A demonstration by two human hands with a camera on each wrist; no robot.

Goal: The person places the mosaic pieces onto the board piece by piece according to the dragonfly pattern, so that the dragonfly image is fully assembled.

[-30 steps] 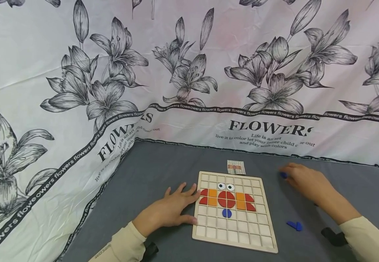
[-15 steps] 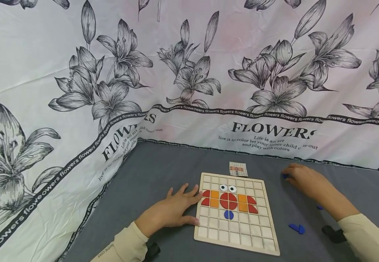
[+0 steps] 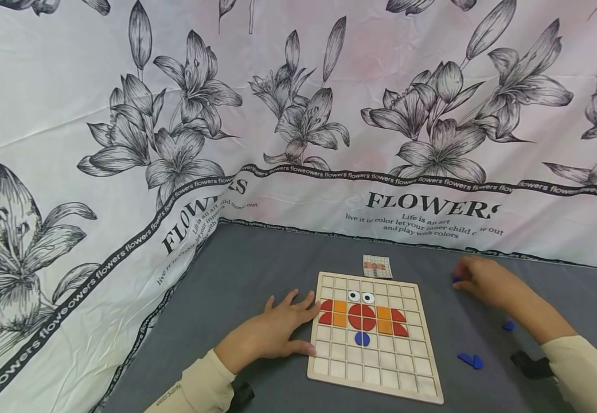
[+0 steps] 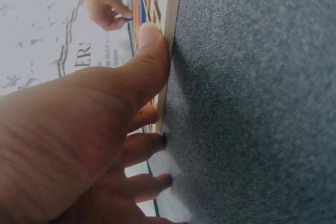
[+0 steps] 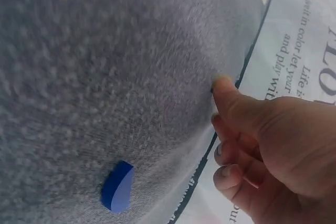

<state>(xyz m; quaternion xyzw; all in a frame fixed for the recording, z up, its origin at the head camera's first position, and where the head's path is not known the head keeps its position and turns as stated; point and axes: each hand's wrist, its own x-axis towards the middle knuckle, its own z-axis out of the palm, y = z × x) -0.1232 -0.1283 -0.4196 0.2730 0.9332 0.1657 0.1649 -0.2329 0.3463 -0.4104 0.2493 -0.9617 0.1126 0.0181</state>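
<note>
A square wooden grid board (image 3: 375,367) lies on the grey cloth. It carries red pieces (image 3: 362,317), orange rectangles (image 3: 339,314), two eye pieces (image 3: 361,297) and two blue pieces (image 3: 362,339) forming a round shape. My left hand (image 3: 269,331) rests at the board's left edge with fingers spread, its thumb (image 4: 151,35) touching the rim in the left wrist view. To the right of the board, my right hand (image 3: 489,282) pinches a small blue piece (image 3: 456,279) between thumb and fingertips; its shape is mostly hidden. Another blue piece (image 5: 118,187), with a curved side, lies below that hand.
A small pattern card (image 3: 377,267) lies just behind the board. Loose blue pieces (image 3: 471,360) sit on the cloth right of the board, and one more (image 3: 508,325) beside the right forearm. A flower-printed sheet (image 3: 298,195) hangs behind and at the left.
My right hand has shifted slightly right with the pinched blue piece, and the loose piece beside its forearm has come into view. My left hand stays at the board's edge. The head view has shifted slightly.
</note>
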